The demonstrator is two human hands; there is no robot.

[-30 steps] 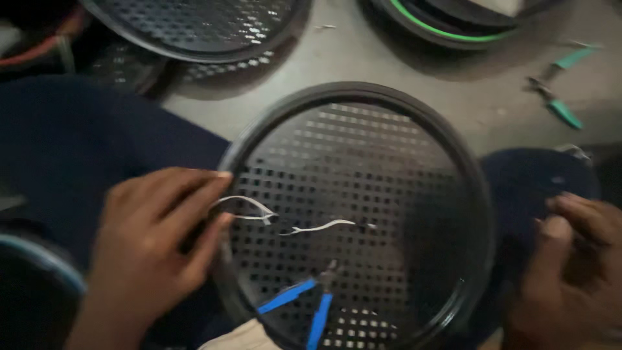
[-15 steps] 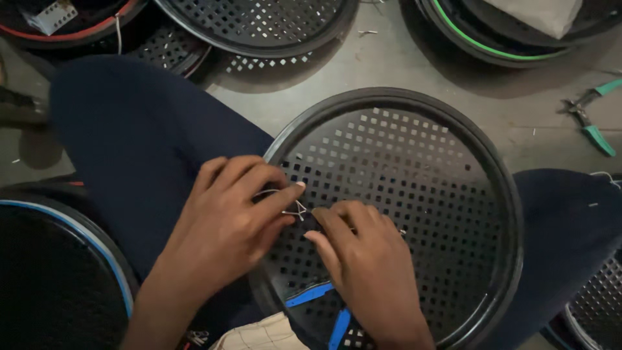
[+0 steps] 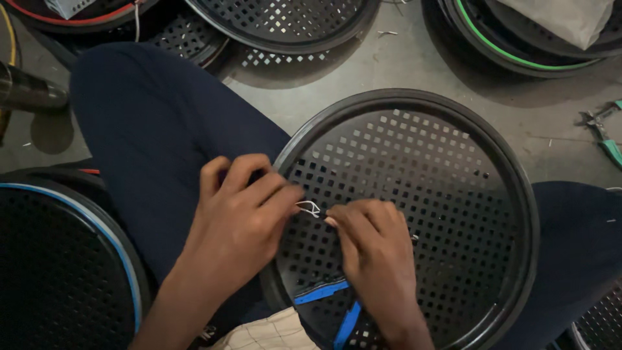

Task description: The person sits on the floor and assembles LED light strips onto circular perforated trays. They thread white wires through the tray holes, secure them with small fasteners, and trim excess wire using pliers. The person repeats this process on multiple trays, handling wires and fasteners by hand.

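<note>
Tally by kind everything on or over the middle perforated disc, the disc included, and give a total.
Disc: 1
Hands: 2, the left hand and the right hand, both pinching the wire
Wire: 1
Blue-handled pliers: 1
Total: 5

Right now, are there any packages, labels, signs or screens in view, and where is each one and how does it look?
Pale bag or wrapping: top right corner, crumpled, beige-grey, lying in a round black grille with a green rim.
Small light box-like thing: top left corner, whitish, cut off by the edge; too little shows to tell its kind.
No labels, signs or screens show.
</note>
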